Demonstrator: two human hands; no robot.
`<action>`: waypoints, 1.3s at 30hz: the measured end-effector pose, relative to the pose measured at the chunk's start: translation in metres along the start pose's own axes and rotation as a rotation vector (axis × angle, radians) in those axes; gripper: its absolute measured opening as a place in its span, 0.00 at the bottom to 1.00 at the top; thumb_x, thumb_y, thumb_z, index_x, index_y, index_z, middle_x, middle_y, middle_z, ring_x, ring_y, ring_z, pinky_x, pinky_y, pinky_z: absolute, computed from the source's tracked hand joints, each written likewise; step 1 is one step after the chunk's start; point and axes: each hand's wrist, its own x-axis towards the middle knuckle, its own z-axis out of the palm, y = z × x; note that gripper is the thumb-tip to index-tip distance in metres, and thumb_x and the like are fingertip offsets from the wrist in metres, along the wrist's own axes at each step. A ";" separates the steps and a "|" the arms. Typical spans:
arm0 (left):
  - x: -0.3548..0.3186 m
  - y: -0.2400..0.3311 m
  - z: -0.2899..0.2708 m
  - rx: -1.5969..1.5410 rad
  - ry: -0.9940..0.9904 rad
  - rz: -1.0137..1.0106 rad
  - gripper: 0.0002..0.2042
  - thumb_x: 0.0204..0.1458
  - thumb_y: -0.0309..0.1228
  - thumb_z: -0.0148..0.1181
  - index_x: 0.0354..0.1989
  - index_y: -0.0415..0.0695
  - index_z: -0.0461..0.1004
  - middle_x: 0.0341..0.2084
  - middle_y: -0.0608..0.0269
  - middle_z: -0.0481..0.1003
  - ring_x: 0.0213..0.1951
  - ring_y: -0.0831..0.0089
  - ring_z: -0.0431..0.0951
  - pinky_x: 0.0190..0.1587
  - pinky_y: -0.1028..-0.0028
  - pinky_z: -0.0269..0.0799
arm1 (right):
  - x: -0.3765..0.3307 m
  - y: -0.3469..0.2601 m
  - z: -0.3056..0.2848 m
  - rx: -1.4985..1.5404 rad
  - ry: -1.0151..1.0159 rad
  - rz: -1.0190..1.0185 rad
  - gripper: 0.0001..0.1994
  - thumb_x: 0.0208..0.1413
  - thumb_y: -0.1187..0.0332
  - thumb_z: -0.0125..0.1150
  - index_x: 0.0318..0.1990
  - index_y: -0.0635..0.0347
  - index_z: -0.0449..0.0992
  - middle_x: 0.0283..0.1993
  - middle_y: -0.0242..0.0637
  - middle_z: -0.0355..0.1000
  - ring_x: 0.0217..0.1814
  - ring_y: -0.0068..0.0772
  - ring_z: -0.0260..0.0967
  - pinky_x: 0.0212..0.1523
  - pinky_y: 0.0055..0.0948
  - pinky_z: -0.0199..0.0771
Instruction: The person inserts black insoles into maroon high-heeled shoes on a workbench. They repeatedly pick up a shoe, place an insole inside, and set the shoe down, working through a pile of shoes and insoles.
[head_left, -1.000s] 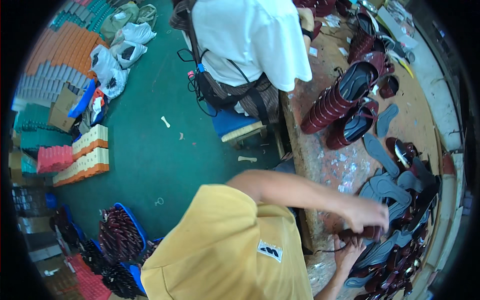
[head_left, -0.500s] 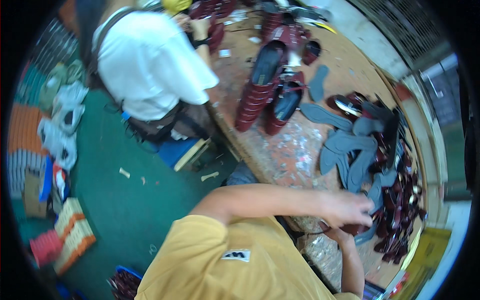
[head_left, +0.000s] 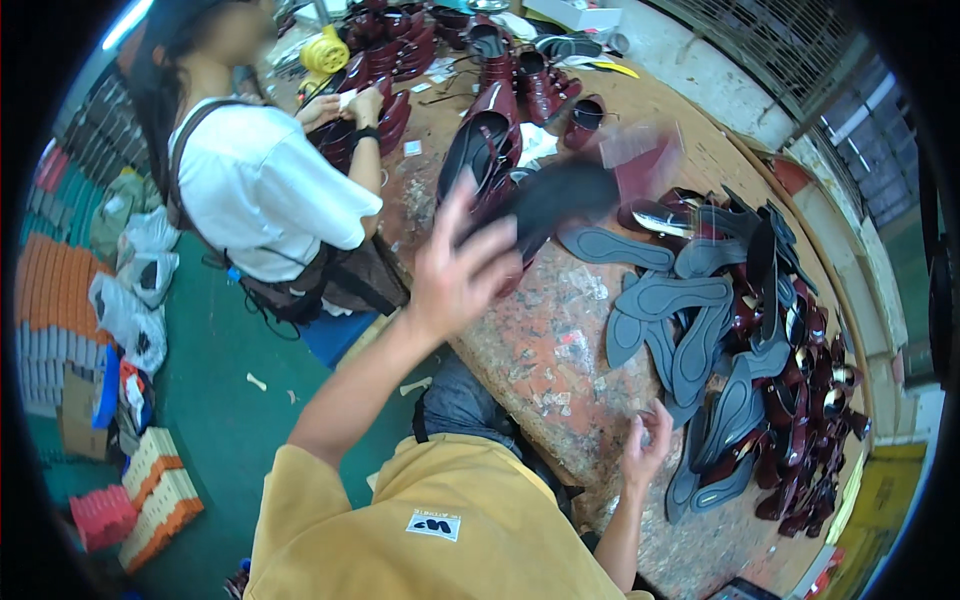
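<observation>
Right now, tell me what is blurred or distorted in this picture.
Head view: the dark sole held up in the left hand is smeared by motion blur, as is the maroon piece beside it; fisheye bending curves the workbench edge toward a black rim; the grey soles on the bench look sharp.

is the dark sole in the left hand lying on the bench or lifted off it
Lifted. The left hand holds the dark sole by one end in the air above the workbench; it is motion-blurred. The right hand is empty.
</observation>
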 end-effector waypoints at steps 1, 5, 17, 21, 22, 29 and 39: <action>0.025 -0.007 0.005 0.106 0.109 0.001 0.12 0.56 0.29 0.76 0.46 0.40 0.85 0.70 0.41 0.72 0.58 0.42 0.83 0.59 0.60 0.81 | 0.002 0.001 0.006 0.042 -0.020 0.039 0.21 0.60 0.83 0.64 0.61 0.67 0.78 0.55 0.43 0.76 0.49 0.34 0.78 0.53 0.33 0.78; 0.042 -0.077 0.026 0.398 -0.101 -0.152 0.13 0.68 0.32 0.59 0.52 0.37 0.81 0.68 0.53 0.76 0.56 0.39 0.82 0.58 0.53 0.81 | 0.001 -0.007 0.036 0.135 -0.225 0.066 0.18 0.60 0.80 0.66 0.59 0.65 0.79 0.52 0.43 0.78 0.50 0.37 0.79 0.54 0.35 0.79; -0.116 -0.023 -0.021 0.004 0.206 -0.370 0.20 0.59 0.30 0.66 0.60 0.41 0.77 0.68 0.45 0.70 0.68 0.45 0.72 0.73 0.47 0.63 | -0.019 -0.002 0.066 -0.226 -0.306 -0.390 0.11 0.63 0.77 0.65 0.51 0.67 0.82 0.51 0.49 0.74 0.51 0.49 0.75 0.53 0.41 0.76; -0.269 -0.036 -0.096 0.116 0.686 -0.736 0.13 0.59 0.23 0.64 0.52 0.42 0.80 0.49 0.51 0.80 0.49 0.56 0.83 0.50 0.60 0.79 | -0.006 0.003 0.061 -0.294 -0.396 -0.425 0.10 0.65 0.76 0.63 0.51 0.68 0.81 0.48 0.47 0.72 0.45 0.45 0.73 0.45 0.39 0.75; -0.302 -0.052 -0.115 -0.033 0.908 -1.016 0.12 0.61 0.23 0.62 0.52 0.38 0.79 0.47 0.50 0.80 0.46 0.61 0.84 0.51 0.63 0.79 | -0.002 0.003 0.057 -0.343 -0.414 -0.407 0.09 0.65 0.76 0.63 0.50 0.68 0.80 0.47 0.46 0.71 0.43 0.44 0.72 0.44 0.38 0.75; -0.368 -0.231 -0.207 -0.945 1.145 -1.451 0.21 0.70 0.39 0.53 0.62 0.35 0.75 0.54 0.50 0.81 0.55 0.60 0.81 0.61 0.62 0.77 | 0.041 -0.007 0.060 -0.685 -0.612 -0.393 0.06 0.61 0.74 0.65 0.42 0.67 0.77 0.37 0.43 0.73 0.36 0.39 0.71 0.39 0.38 0.75; -0.336 -0.283 -0.217 -1.395 1.061 -1.305 0.20 0.72 0.50 0.52 0.57 0.49 0.80 0.49 0.65 0.82 0.55 0.70 0.79 0.59 0.63 0.73 | 0.027 -0.055 0.073 -0.916 -0.818 -0.366 0.15 0.65 0.64 0.70 0.46 0.69 0.78 0.46 0.49 0.76 0.42 0.44 0.78 0.42 0.41 0.80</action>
